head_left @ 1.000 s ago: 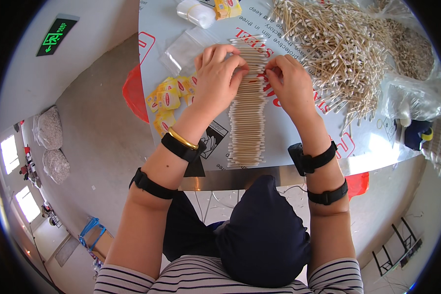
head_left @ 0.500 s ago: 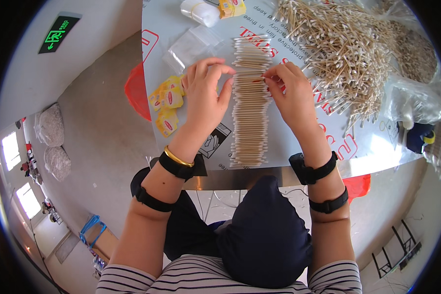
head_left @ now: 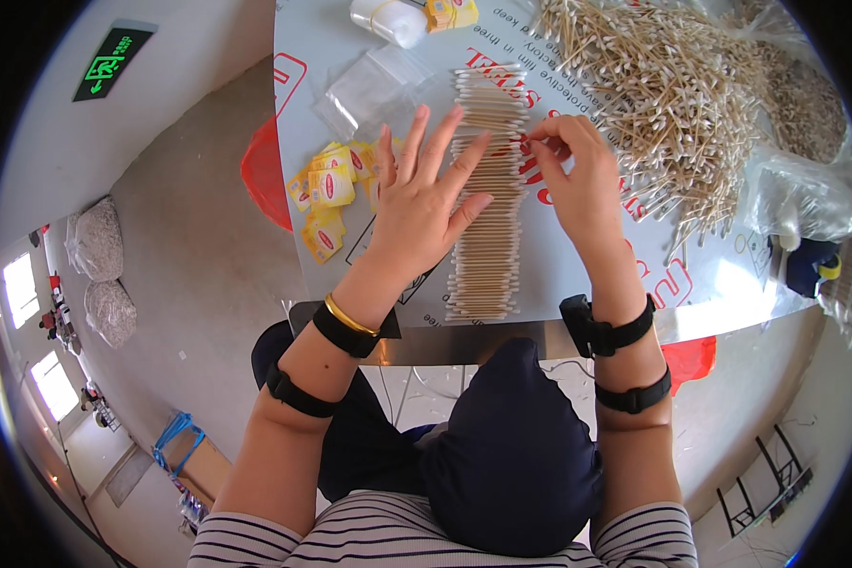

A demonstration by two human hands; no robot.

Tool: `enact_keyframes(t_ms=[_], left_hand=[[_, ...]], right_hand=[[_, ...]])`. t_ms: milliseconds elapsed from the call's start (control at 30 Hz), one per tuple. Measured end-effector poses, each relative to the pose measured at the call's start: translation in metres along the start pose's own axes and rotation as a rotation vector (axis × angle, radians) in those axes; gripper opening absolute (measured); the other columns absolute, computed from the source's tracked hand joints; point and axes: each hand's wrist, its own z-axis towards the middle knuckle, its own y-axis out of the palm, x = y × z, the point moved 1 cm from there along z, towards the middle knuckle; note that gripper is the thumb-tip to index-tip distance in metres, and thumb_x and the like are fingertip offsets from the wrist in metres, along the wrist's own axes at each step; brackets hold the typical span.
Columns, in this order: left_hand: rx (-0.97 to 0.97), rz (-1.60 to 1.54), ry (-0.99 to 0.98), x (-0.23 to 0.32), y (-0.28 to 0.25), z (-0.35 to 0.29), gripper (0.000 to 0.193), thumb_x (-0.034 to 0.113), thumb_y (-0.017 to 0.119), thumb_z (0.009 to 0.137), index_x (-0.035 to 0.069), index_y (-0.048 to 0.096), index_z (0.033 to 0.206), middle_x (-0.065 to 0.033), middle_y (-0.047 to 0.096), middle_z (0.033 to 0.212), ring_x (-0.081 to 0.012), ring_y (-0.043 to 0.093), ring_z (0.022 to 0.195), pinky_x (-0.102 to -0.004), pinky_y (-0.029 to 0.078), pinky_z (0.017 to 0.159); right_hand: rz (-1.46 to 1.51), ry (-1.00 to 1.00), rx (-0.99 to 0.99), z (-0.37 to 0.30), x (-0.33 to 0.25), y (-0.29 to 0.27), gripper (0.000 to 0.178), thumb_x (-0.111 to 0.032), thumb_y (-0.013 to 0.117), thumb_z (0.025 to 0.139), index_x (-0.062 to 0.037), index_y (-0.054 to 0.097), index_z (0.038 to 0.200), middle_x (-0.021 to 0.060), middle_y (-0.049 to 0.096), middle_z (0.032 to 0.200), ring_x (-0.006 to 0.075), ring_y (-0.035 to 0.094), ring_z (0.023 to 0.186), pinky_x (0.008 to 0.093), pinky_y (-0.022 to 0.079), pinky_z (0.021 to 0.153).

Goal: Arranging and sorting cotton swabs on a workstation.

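Note:
A long row of cotton swabs [head_left: 486, 237], laid side by side with white tips at both ends, runs up the table before me. Over the left edge of its upper half lies my left hand [head_left: 424, 194], fingers spread, thumb and index tip above the sticks. On the row's other side is my right hand [head_left: 582, 170], its fingers curled in a pinch close to the swab tips. Whether anything sits in that pinch is hidden. A big loose heap of cotton swabs [head_left: 672, 104] covers the table's far right.
Small yellow packets or cards [head_left: 331, 187] lie left of my left hand. Behind them are clear plastic bags [head_left: 374, 90], a rolled bundle of white bags [head_left: 390, 21] and a banded yellow stack [head_left: 452, 12]. Crumpled clear plastic [head_left: 805, 194] lies at the right. The table's metal edge [head_left: 445, 352] is near me.
My left hand has spread its fingers and shifted right and slightly nearer, over the row. My right hand has drawn a little to the right, away from the swab ends.

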Motion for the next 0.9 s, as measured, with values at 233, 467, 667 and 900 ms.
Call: enact_keyframes(t_ms=[233, 467, 667, 900], left_hand=[[-0.058, -0.012, 0.002, 0.007, 0.004, 0.007, 0.072, 0.057, 0.053, 0.104, 0.018, 0.041, 0.164, -0.0084, 0.031, 0.172, -0.0338, 0.018, 0.162, -0.0676, 0.007, 0.127], [-0.124, 0.005, 0.036, 0.020, 0.015, 0.020, 0.085, 0.062, 0.045, 0.105, 0.007, 0.029, 0.167, -0.0107, 0.025, 0.175, -0.0315, 0.019, 0.163, -0.0636, 0.002, 0.128], [-0.070, 0.030, 0.024, 0.017, 0.024, 0.037, 0.089, 0.065, 0.047, 0.103, 0.005, 0.029, 0.167, -0.0127, 0.028, 0.174, -0.0298, 0.021, 0.163, -0.0623, 0.004, 0.129], [0.142, -0.169, -0.039, 0.001, -0.031, 0.015, 0.078, 0.049, 0.054, 0.105, 0.003, 0.032, 0.165, -0.0160, 0.032, 0.172, -0.0370, 0.024, 0.161, -0.0607, 0.004, 0.129]], right_hand=[[-0.044, -0.023, 0.070, -0.034, 0.000, -0.018, 0.008, -0.001, 0.069, 0.093, -0.0014, 0.071, 0.100, 0.0102, 0.066, 0.092, 0.0239, 0.068, 0.082, 0.0357, 0.054, 0.074], [-0.003, 0.003, 0.112, -0.071, 0.000, -0.015, 0.009, 0.000, 0.067, 0.094, -0.0013, 0.071, 0.102, 0.0116, 0.066, 0.094, 0.0271, 0.066, 0.084, 0.0372, 0.053, 0.075], [0.047, 0.022, 0.118, -0.084, 0.010, -0.008, 0.006, 0.000, 0.066, 0.094, -0.0019, 0.069, 0.099, 0.0105, 0.064, 0.093, 0.0274, 0.062, 0.085, 0.0391, 0.051, 0.078], [0.036, -0.054, 0.226, -0.088, 0.024, -0.003, 0.007, 0.002, 0.067, 0.086, -0.0036, 0.064, 0.089, 0.0088, 0.059, 0.084, 0.0267, 0.058, 0.078, 0.0388, 0.048, 0.074]])
